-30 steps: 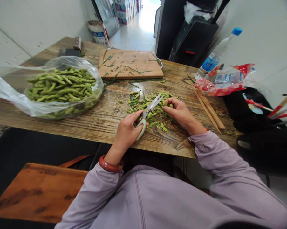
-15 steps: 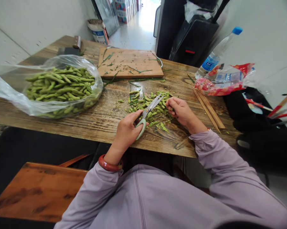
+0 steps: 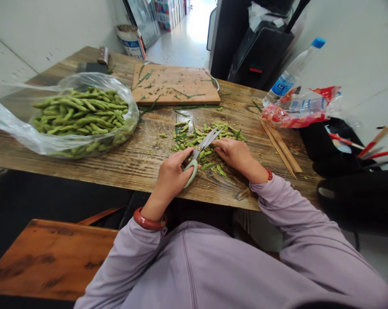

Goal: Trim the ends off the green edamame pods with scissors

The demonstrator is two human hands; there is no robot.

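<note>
In my left hand (image 3: 173, 172) is a pair of scissors (image 3: 198, 151) with pale green handles. Their blades point up and to the right over the pile, slightly apart. My right hand (image 3: 235, 155) is at the right of the blades, low over the pile of green soybean pods (image 3: 189, 139). Its fingers are bent and close together among the pods; their tips are partly covered, so I cannot make out what is between them. Pod scraps and small trimmings lie around both hands on the wooden table (image 3: 123, 169).
A clear plastic bag (image 3: 134, 118) full of pods sits at the left. Behind the pile lies a cutting board (image 3: 177, 81) with green scraps. To the right are wooden sticks (image 3: 280, 148), a water bottle (image 3: 285, 79), a red plastic package (image 3: 301, 107) and a black pen holder (image 3: 319, 148).
My right hand has moved left and down, from the right edge of the pile to pods beside the scissor blades. My left hand and the scissors have stayed in place.
</note>
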